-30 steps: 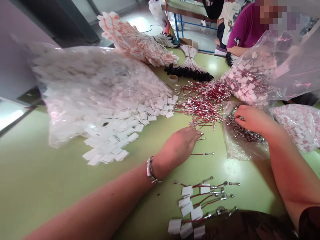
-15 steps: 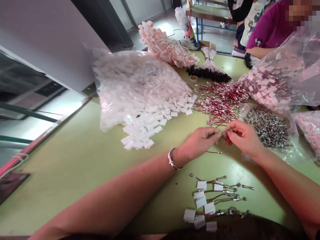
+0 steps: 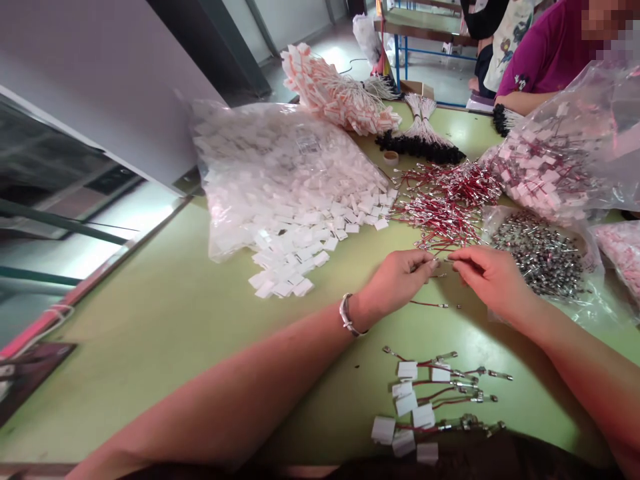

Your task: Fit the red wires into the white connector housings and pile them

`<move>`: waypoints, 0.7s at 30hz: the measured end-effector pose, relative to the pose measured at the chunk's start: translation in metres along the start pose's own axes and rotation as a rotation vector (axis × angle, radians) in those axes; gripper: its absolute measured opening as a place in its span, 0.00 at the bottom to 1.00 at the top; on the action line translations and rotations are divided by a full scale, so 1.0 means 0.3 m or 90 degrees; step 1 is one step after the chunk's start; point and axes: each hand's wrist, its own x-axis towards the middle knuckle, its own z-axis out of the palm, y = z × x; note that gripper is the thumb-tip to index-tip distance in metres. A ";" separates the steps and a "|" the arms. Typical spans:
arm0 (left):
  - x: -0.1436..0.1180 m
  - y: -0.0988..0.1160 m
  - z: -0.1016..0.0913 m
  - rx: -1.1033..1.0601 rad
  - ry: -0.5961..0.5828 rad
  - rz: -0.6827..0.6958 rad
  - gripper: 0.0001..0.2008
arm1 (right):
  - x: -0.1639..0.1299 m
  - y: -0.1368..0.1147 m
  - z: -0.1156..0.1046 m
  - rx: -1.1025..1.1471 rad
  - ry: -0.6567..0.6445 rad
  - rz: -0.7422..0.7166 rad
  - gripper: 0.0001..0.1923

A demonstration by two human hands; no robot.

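Note:
Above the table, in front of the red wire pile, my left hand (image 3: 405, 275) pinches a short wire lead with a metal end (image 3: 435, 263) between thumb and fingers. Close on its right, my right hand (image 3: 486, 272) pinches a thin metallic piece (image 3: 448, 260), too small to name exactly. A narrow gap separates the two sets of fingertips. Behind them lies the pile of short red wires with metal terminals (image 3: 445, 217). Just below the hands, a single red wire (image 3: 430, 305) rests on the table. Nearer me lie several red wires with white connector housings (image 3: 406, 403) and glass-tube fuses (image 3: 500, 375).
A large clear bag (image 3: 285, 153) spills white housings (image 3: 283, 273) at left. On the right are an open bag of small metal parts (image 3: 537, 253) and a bag of wired housings (image 3: 545, 167). Bundled white wires (image 3: 420, 127) and a tape roll (image 3: 391, 158) lie behind. A co-worker in purple (image 3: 537, 57) sits opposite.
My fingertips, touching together before, have drawn slightly apart, with the right hand shifting a little rightward. The whole view has shifted slightly; the table items keep their places.

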 end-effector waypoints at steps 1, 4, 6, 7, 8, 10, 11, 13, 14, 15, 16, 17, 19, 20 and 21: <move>-0.001 0.002 0.000 0.002 -0.005 0.004 0.12 | -0.002 0.001 0.003 0.019 0.020 0.021 0.09; -0.003 0.001 0.004 -0.001 -0.019 0.030 0.13 | -0.010 -0.003 0.023 0.070 0.027 0.060 0.07; -0.003 -0.005 0.006 0.001 -0.024 0.054 0.13 | -0.014 -0.005 0.034 0.095 0.009 0.071 0.07; -0.002 -0.009 0.006 0.008 -0.023 0.064 0.13 | -0.014 -0.006 0.037 0.103 0.002 0.070 0.07; -0.002 -0.014 0.005 0.024 -0.021 0.074 0.13 | -0.013 -0.006 0.035 0.106 -0.002 0.062 0.07; -0.001 -0.024 0.001 0.092 -0.005 0.112 0.14 | -0.009 -0.005 0.024 0.089 -0.016 0.037 0.07; -0.002 -0.028 -0.002 0.148 0.004 0.143 0.14 | -0.007 -0.005 0.015 0.078 -0.030 0.033 0.08; -0.007 -0.030 -0.011 0.291 0.016 0.219 0.15 | -0.005 -0.009 -0.002 0.072 -0.073 0.053 0.08; -0.011 -0.028 -0.015 0.368 0.008 0.258 0.15 | -0.005 -0.013 -0.008 0.079 -0.102 0.074 0.08; -0.015 -0.024 -0.018 0.439 -0.011 0.291 0.15 | -0.006 -0.018 -0.010 0.087 -0.132 0.097 0.08; -0.019 -0.019 -0.019 0.499 -0.033 0.315 0.14 | -0.007 -0.024 -0.010 0.097 -0.163 0.122 0.08; -0.022 -0.015 -0.019 0.542 -0.055 0.327 0.14 | -0.008 -0.030 -0.006 0.110 -0.190 0.151 0.09; -0.024 -0.007 -0.013 0.581 -0.082 0.322 0.13 | -0.006 -0.038 0.001 0.135 -0.222 0.201 0.10; -0.023 -0.005 -0.008 0.587 -0.081 0.309 0.13 | -0.002 -0.039 -0.001 0.135 -0.230 0.204 0.10; -0.022 -0.005 -0.002 0.588 -0.078 0.298 0.13 | 0.004 -0.036 -0.010 0.114 -0.234 0.188 0.10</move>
